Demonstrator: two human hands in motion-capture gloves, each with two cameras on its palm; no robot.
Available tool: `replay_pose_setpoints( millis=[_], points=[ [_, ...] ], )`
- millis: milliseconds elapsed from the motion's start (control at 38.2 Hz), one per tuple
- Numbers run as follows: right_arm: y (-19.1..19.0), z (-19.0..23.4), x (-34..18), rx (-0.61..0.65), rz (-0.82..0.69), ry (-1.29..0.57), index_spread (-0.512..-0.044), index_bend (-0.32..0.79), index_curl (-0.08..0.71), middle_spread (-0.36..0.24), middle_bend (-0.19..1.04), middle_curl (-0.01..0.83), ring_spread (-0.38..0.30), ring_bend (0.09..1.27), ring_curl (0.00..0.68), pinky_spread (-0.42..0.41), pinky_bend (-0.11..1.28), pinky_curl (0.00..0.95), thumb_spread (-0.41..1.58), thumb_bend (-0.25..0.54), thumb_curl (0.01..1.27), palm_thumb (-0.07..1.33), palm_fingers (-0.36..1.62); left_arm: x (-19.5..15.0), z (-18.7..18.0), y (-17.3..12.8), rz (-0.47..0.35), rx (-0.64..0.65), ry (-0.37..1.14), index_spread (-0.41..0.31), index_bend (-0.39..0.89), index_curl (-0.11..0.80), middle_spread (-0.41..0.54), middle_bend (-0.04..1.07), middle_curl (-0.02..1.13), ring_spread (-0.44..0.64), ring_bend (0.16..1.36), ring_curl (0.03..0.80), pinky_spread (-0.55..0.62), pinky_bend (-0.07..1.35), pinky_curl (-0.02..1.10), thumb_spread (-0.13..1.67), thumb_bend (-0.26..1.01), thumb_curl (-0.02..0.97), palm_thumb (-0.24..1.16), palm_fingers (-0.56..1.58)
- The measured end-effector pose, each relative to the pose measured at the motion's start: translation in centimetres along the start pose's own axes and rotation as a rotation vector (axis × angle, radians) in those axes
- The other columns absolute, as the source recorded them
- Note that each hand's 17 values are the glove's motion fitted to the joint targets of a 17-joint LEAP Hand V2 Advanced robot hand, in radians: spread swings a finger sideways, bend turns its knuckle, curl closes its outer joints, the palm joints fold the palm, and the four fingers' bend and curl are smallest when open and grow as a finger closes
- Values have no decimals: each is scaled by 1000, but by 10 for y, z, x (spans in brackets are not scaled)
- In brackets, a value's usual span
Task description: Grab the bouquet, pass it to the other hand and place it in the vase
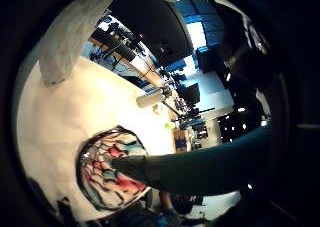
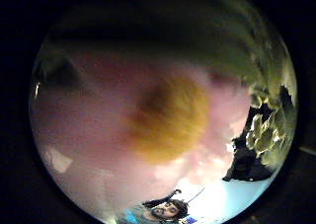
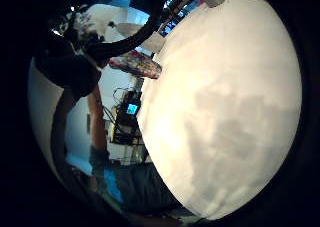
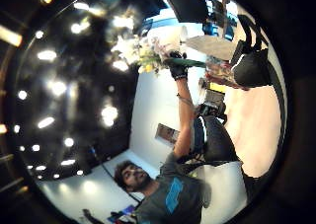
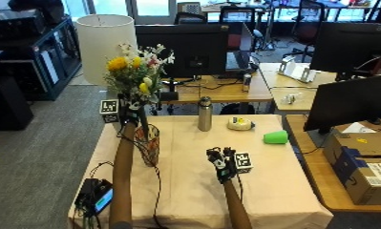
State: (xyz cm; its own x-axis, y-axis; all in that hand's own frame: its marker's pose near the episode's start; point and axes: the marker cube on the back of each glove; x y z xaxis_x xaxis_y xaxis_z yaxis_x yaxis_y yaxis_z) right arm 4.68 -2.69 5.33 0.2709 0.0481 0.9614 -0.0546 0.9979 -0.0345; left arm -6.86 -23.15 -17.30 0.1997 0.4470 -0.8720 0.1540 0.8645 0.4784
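My left hand (image 5: 132, 108) is raised above the table's left side and grips the bouquet (image 5: 136, 71) by its stems, below the yellow and white flowers. The stems (image 5: 143, 128) point down, and their end is at the mouth of the colourful patterned vase (image 5: 149, 144). In the left little finger side palm view the stem bundle (image 1: 200, 168) reaches over the vase's opening (image 1: 107, 179). A pink flower with a yellow centre (image 2: 168, 118) fills the left thumb side palm view. My right hand (image 5: 222, 164) is over the middle of the table with relaxed fingers and holds nothing.
A metal bottle (image 5: 205, 113), a yellow object (image 5: 241, 124) and a green cup (image 5: 276, 137) stand on the far part of the cloth-covered table (image 5: 190, 191). A white-shaded lamp (image 5: 105, 42) is behind the bouquet. A black device (image 5: 98, 193) lies at the left front corner.
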Motion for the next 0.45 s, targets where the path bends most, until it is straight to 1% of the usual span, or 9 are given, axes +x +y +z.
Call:
replay_pose_setpoints(
  millis=[26,52,105,131,183,210,288,341,445],
  points=[
    [-1,-2,4,11,14,30,-289,147,380,-175,276,460,-161,368,401,121,283,344,922,-26,529,828,1086,2,0,1,-21,-10,1,-307,138,485,-347,498,498,-348,621,438,-242,330,375,309,-79,713,765,940],
    [-2,-5,10,26,43,78,-289,149,381,-175,277,461,-161,361,400,126,279,345,923,-26,528,828,1083,0,0,-1,-38,-18,2,-258,34,454,-326,468,495,-331,615,439,-153,300,371,395,-109,684,691,688],
    [-3,-9,18,49,93,147,-289,148,380,-175,271,460,-161,357,401,129,275,346,923,-26,527,828,1084,-16,-3,-6,-49,-32,8,-198,-11,425,-290,436,515,-298,640,471,-59,343,407,484,-94,654,650,534],
    [-3,-8,16,44,89,131,-289,147,380,-175,269,460,-161,355,402,130,273,346,924,-26,526,828,1085,-32,-5,-11,-61,-36,10,-155,-52,397,-267,395,505,-270,653,472,-4,372,412,520,-95,636,622,437],
    [1,-2,2,13,49,23,-289,147,380,-175,268,460,-161,353,403,132,264,345,924,-26,524,828,1086,-64,-8,-17,-103,-35,10,-96,-64,353,-229,352,487,-227,667,463,85,399,405,581,-86,607,587,349],
    [2,1,-5,-2,40,-26,-289,146,380,-176,267,460,-161,351,403,133,262,345,924,-26,523,829,1087,-70,-9,-16,-111,-33,10,-77,-56,334,-213,345,481,-209,673,456,122,406,398,603,-80,594,576,335],
    [5,5,-9,-11,78,-55,-289,145,379,-176,264,461,-161,348,405,135,253,347,925,-26,521,829,1088,-56,-5,1,-81,-28,-11,-14,-49,274,-160,317,444,-168,697,429,207,438,380,663,-72,554,531,313],
    [6,6,-7,-13,97,-43,-289,146,379,-176,265,462,-161,343,405,136,245,346,927,-26,520,829,1087,-39,-3,16,-33,-26,-55,17,-35,242,-103,306,424,-122,702,416,255,469,376,688,-71,533,503,308],
    [5,2,5,11,142,54,-289,147,379,-176,260,463,-161,337,406,137,236,348,929,-26,518,829,1085,-21,-2,34,38,3,-88,37,21,210,2,276,406,-52,718,406,323,510,376,730,-64,495,462,272]
  ],
)
